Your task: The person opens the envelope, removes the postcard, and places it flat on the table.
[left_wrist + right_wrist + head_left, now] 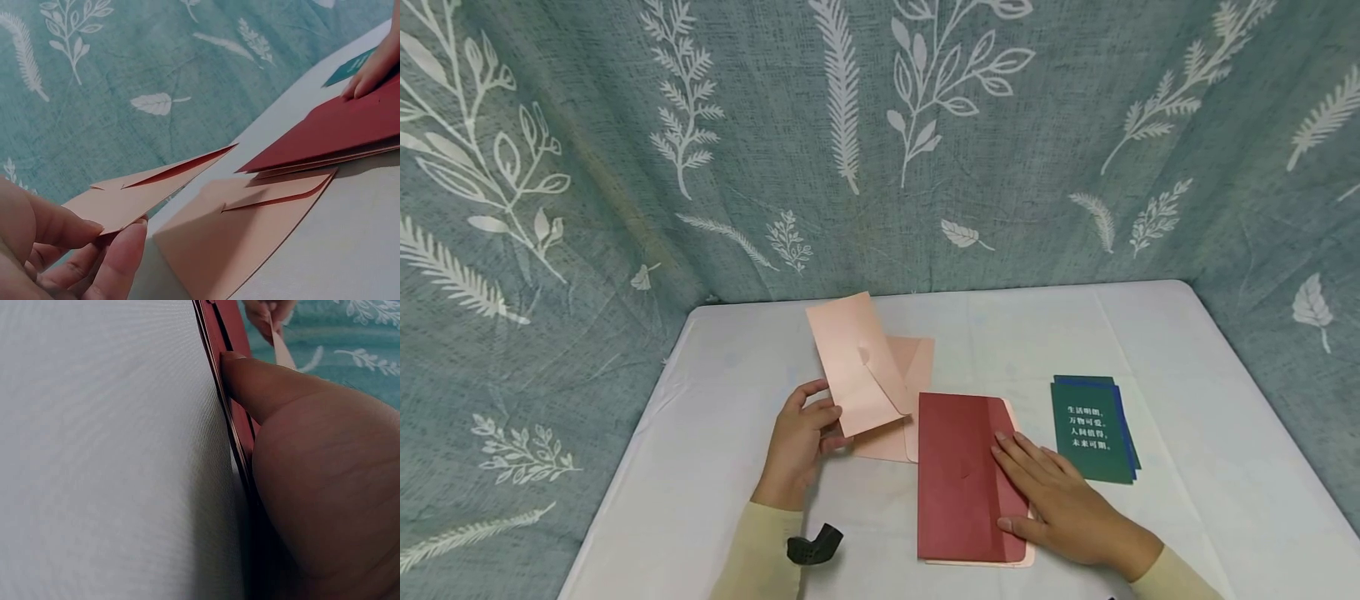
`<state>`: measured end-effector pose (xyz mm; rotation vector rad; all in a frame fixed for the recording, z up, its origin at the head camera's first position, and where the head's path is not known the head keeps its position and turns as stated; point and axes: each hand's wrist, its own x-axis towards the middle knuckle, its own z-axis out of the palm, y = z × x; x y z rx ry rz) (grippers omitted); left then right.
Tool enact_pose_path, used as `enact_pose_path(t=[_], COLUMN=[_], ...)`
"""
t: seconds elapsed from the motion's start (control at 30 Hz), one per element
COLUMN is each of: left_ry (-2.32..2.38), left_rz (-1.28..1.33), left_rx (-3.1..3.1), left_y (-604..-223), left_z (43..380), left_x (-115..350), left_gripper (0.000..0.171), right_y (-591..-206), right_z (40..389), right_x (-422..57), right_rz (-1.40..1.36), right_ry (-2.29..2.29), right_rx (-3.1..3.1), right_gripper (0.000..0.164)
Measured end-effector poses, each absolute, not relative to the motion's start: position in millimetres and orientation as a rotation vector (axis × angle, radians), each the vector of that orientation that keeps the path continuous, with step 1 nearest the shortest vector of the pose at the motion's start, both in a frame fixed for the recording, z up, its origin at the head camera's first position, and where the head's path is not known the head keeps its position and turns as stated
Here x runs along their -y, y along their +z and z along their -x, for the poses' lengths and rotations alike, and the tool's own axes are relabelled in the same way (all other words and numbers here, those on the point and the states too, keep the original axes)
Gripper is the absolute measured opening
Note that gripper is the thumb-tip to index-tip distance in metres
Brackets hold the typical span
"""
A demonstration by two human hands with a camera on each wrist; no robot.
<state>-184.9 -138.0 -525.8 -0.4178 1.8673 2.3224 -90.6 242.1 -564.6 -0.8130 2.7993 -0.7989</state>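
Observation:
Between thumb and fingers my left hand (pixel 797 446) pinches a pale pink envelope (pixel 853 358) by its lower left edge, holding it tilted above the table. Under it lies another pink envelope (pixel 921 358), partly covered; in the left wrist view its flap slot shows a red inside. My right hand (pixel 1067 504) rests flat, fingers straight, on the right side of a dark red envelope (pixel 958 479). Pink paper edges peek out beneath that red one. In the right wrist view the thumb (pixel 250 378) presses on the red envelope's surface.
Right of the red envelope lies a small stack of dark green and blue cards (pixel 1090 429), the top one printed with white characters. A white cloth covers the table (pixel 1015 333). Green leaf-patterned curtains (pixel 880 150) stand behind and at both sides.

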Motion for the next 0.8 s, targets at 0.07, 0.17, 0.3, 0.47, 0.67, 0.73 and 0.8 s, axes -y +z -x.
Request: enact_pose_path(t=[0.07, 0.17, 0.3, 0.47, 0.67, 0.73, 0.8], left_ry=[2.315, 2.300, 2.270, 2.238, 2.184, 2.170, 2.157], left_rz=[0.412, 0.402, 0.375, 0.322, 0.236, 0.218, 0.202], left_rx=[-1.862, -1.852, -1.825, -1.773, -1.728, -1.724, -1.719], left_y=[-525, -523, -521, -523, -528, -530, -531], left_z=[184, 183, 179, 172, 162, 159, 155], left_x=[137, 136, 133, 127, 116, 113, 110], left_gripper=[0.050, 0.051, 0.051, 0.051, 0.052, 0.052, 0.052], right_y=[-565, -564, -565, -563, -563, -564, -564], right_z=[91, 91, 91, 91, 90, 90, 90], right_x=[-242, -242, -242, -242, -242, -242, -243], right_rz=[0.806, 0.802, 0.806, 0.815, 0.837, 0.854, 0.858], right_ry=[-0.799, -0.800, -0.795, -0.804, -0.800, -0.796, -0.795], right_rx=[-2.797, -2.792, -2.792, -2.794, -2.817, -2.832, -2.838], right_gripper=[0.088, 0.088, 0.088, 0.088, 0.087, 0.086, 0.086])
